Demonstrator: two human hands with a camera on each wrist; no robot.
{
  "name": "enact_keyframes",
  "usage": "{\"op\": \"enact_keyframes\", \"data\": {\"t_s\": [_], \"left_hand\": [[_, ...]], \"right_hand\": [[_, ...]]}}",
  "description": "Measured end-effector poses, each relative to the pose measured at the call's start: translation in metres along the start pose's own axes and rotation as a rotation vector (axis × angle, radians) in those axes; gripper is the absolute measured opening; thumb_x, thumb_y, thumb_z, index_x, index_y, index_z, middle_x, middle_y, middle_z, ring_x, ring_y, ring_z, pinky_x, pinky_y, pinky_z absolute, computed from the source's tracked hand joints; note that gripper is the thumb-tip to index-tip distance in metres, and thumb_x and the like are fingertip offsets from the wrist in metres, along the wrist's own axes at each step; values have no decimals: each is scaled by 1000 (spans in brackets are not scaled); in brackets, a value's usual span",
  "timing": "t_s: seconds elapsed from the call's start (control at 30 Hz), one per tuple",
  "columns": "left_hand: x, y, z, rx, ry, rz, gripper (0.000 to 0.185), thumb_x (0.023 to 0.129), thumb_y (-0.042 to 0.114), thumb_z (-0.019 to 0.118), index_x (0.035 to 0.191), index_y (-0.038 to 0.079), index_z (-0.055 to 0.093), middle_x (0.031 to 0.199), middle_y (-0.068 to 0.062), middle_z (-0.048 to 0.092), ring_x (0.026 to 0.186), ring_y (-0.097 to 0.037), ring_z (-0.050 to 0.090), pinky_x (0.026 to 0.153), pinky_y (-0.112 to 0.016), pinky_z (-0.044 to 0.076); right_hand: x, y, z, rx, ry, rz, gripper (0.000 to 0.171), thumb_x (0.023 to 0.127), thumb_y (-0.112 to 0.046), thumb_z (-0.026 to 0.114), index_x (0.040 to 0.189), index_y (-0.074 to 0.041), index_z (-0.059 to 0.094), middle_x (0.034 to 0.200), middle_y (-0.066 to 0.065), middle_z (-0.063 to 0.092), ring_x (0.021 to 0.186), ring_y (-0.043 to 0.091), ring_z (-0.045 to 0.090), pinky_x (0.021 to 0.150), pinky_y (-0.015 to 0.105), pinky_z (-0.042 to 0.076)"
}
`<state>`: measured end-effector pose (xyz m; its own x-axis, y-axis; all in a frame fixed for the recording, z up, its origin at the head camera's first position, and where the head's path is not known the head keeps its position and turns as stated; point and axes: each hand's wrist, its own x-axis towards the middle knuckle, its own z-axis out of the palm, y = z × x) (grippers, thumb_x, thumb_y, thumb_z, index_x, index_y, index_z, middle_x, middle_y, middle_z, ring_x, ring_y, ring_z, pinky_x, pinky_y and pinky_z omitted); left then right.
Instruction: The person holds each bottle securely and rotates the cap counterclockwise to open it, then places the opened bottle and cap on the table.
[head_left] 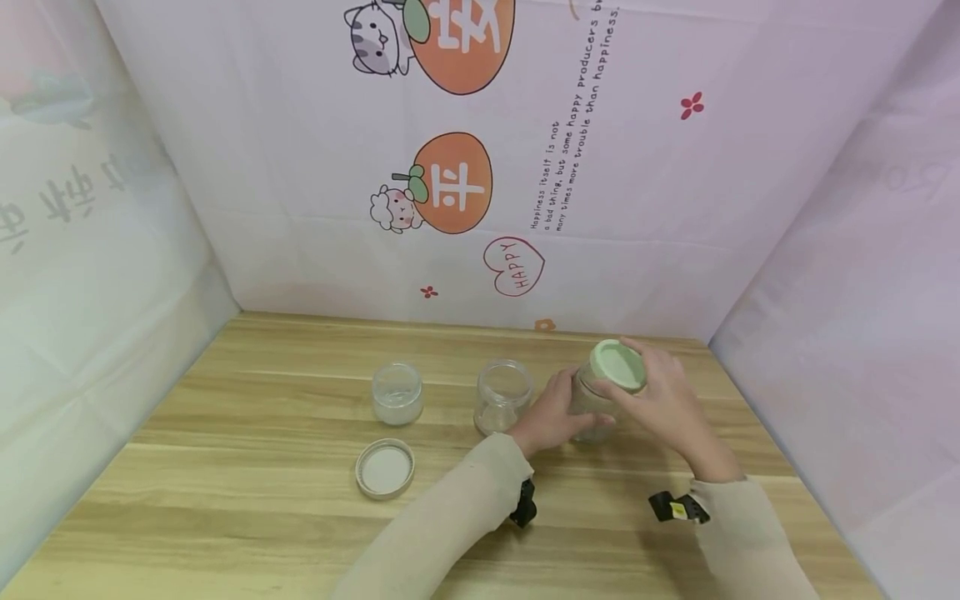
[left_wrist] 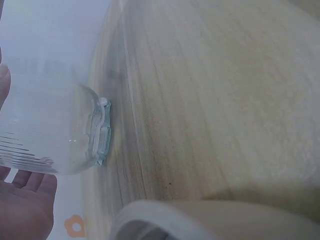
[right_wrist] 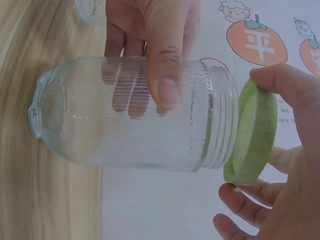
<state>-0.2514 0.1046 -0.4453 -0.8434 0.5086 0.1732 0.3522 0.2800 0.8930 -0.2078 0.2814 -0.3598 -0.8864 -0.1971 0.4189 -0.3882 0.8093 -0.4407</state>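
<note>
At the right of the head view, my left hand (head_left: pixel 555 414) grips the body of a clear glass jar (right_wrist: pixel 135 145), thumb on one side and fingers round the other. The jar is upright, with a ribbed band and a threaded neck. A pale green lid (right_wrist: pixel 256 135) is pinched at its rim by my right hand (head_left: pixel 670 404). In the right wrist view this lid sits tilted at the jar's mouth, with part of the thread uncovered. The left wrist view catches the jar's thick base (left_wrist: pixel 101 131) close to the tabletop.
A wider open glass jar (head_left: pixel 504 392) stands just left of my left hand. Farther left is a small glass jar (head_left: pixel 397 394), with a round pale lid (head_left: pixel 385 469) lying in front of it. Printed cloth (head_left: pixel 600 275) hangs behind the wooden table (head_left: pixel 247 467) and along its sides.
</note>
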Motion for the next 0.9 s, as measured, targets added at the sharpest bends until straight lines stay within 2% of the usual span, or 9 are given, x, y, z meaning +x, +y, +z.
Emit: {"op": "enact_keyframes", "data": {"t_s": [0.33, 0.47, 0.57, 0.73, 0.9], "left_hand": [[0, 1, 1, 23, 10, -13, 95, 84, 53, 77, 156, 14, 27, 145, -2, 40, 132, -14, 41, 110, -38, 38], [-1, 2, 0, 31, 13, -18, 95, 84, 54, 76, 155, 13, 28, 144, -4, 41, 131, -14, 41, 109, -38, 39], [-1, 2, -1, 36, 14, -17, 94, 85, 55, 75, 155, 13, 28, 143, -4, 42, 130, -14, 42, 109, -38, 39], [-1, 1, 0, 40, 10, -24, 95, 84, 56, 75, 155, 14, 28, 144, -2, 41, 130, -13, 42, 108, -37, 40], [-1, -1, 1, 46, 9, -18, 97, 85, 57, 74, 156, 14, 26, 148, -3, 38, 133, -14, 39, 110, -38, 38]], "right_hand": [[-9, 2, -9, 31, -28, 14, 78, 91, -37, 75, 149, 2, 39, 136, 26, 49, 118, 41, 47, 84, 62, 46], [-13, 3, -13, 66, -47, 39, 84, 92, -38, 74, 154, 0, 31, 139, 31, 42, 107, 41, 55, 73, 48, 55], [-16, 4, -15, 86, -56, 47, 87, 91, -37, 75, 155, -1, 28, 137, 33, 39, 98, 40, 58, 66, 41, 57], [-24, 6, -18, 77, -78, 38, 88, 91, -33, 76, 155, 1, 27, 136, 34, 38, 104, 42, 55, 76, 49, 58], [-30, 10, -19, 136, -108, 42, 89, 91, -29, 77, 156, 0, 23, 134, 34, 37, 96, 42, 60, 71, 33, 59]]}}
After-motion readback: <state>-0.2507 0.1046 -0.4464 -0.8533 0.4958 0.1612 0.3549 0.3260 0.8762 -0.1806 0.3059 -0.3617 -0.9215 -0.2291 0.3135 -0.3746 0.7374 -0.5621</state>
